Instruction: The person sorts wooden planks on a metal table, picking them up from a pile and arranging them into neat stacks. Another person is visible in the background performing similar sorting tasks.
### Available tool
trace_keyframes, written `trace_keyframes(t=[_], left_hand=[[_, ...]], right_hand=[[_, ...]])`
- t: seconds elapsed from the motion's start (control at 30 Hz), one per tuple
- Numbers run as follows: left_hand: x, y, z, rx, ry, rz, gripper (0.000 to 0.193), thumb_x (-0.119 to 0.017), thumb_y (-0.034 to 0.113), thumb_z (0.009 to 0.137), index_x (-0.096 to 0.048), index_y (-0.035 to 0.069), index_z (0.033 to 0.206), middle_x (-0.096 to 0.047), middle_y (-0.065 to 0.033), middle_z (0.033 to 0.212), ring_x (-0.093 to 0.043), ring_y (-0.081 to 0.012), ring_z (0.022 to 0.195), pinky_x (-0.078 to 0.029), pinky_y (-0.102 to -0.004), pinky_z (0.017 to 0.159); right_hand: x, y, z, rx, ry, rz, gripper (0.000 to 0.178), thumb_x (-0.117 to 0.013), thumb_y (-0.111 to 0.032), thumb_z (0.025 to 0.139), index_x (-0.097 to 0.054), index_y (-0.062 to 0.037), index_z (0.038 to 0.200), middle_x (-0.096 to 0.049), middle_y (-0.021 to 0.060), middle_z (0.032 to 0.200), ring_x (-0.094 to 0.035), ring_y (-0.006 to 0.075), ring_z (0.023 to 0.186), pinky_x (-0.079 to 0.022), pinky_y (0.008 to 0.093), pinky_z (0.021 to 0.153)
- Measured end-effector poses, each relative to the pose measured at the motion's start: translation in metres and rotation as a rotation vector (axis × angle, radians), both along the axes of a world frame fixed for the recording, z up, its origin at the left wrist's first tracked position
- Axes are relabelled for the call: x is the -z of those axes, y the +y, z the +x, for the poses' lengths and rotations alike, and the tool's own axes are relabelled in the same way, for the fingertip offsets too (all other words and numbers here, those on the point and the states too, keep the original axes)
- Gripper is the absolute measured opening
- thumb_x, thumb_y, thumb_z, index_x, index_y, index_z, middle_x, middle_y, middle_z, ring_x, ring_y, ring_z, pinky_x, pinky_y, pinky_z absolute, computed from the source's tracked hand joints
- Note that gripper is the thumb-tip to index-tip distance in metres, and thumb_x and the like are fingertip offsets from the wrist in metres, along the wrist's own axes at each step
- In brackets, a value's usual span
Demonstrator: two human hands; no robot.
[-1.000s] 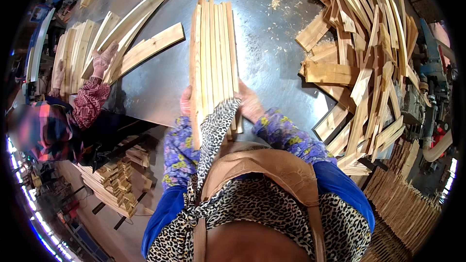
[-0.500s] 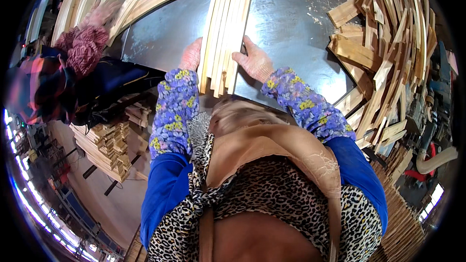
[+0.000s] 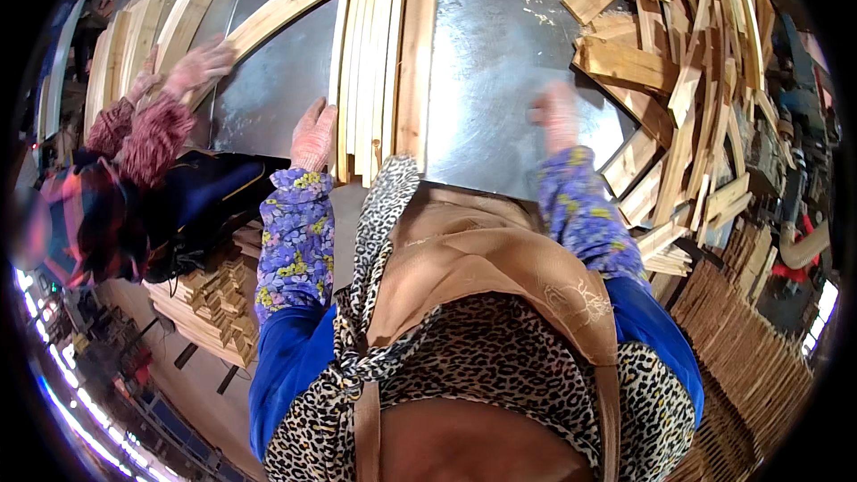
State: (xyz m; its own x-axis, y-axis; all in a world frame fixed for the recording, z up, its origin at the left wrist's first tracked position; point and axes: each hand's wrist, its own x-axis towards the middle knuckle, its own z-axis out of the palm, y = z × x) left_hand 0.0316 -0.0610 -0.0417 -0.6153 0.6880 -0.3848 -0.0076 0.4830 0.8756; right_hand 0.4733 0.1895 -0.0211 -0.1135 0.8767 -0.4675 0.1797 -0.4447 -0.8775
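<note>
Wooden slats (image 3: 379,62), straight-edged, lie on a shiny metal table (image 3: 486,107).

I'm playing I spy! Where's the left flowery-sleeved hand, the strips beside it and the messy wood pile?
Left hand (image 3: 313,136), head view: its back.
Wood strips (image 3: 368,54), head view: middle strip.
Wood pile (image 3: 689,80), head view: central strip.

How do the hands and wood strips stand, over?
Left hand at left edge of wood strips; right hand off them, blurred. Strips side by side, broader board along their right. Loose wood pile farther right, apart from them.
</note>
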Motion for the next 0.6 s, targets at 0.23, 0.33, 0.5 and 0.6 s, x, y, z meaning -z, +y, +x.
trace_keyframes(t=[0.23,0.33,0.5,0.6], left_hand=[[-0.097,0.038,0.128,-0.137,0.153,0.226,0.047,-0.072,0.023,0.104,-0.065,-0.002,0.143,-0.070,-0.0196,0.133,-0.066,-0.0306,0.128,-0.054,-0.0426,0.112],[-0.106,0.072,0.198,0.242,0.170,-0.008,0.058,-0.072,0.035,0.101,-0.063,0.005,0.150,-0.069,-0.0211,0.141,-0.063,-0.0359,0.134,-0.050,-0.0469,0.117],[-0.132,0.117,0.279,0.751,0.325,0.105,0.062,-0.067,0.047,0.101,-0.064,0.005,0.147,-0.061,-0.0253,0.153,-0.054,-0.0426,0.145,-0.041,-0.0526,0.123],[-0.130,0.146,0.296,0.761,0.437,0.150,0.065,-0.073,0.043,0.095,-0.063,0.003,0.145,-0.062,-0.0281,0.147,-0.057,-0.0447,0.138,-0.043,-0.0536,0.120]], right_hand=[[-0.017,0.156,0.067,0.675,0.559,-0.072,0.077,-0.074,-0.076,0.089,-0.062,-0.0243,0.146,-0.067,0.0054,0.146,-0.064,0.0330,0.129,-0.055,0.0485,0.088],[0.009,0.189,0.088,0.607,0.532,-0.110,0.065,-0.066,-0.074,0.097,-0.065,-0.0219,0.137,-0.069,0.0062,0.131,-0.063,0.0303,0.114,-0.057,0.0455,0.084],[0.027,0.183,0.086,0.687,0.384,-0.168,0.060,-0.062,-0.059,0.106,-0.062,-0.0154,0.146,-0.071,0.0072,0.135,-0.067,0.0286,0.123,-0.057,0.0446,0.095],[0.008,0.054,0.029,0.367,0.428,-0.096,0.065,-0.066,-0.054,0.108,-0.058,-0.0038,0.149,-0.067,0.0156,0.139,-0.066,0.0298,0.127,-0.057,0.0473,0.104]])
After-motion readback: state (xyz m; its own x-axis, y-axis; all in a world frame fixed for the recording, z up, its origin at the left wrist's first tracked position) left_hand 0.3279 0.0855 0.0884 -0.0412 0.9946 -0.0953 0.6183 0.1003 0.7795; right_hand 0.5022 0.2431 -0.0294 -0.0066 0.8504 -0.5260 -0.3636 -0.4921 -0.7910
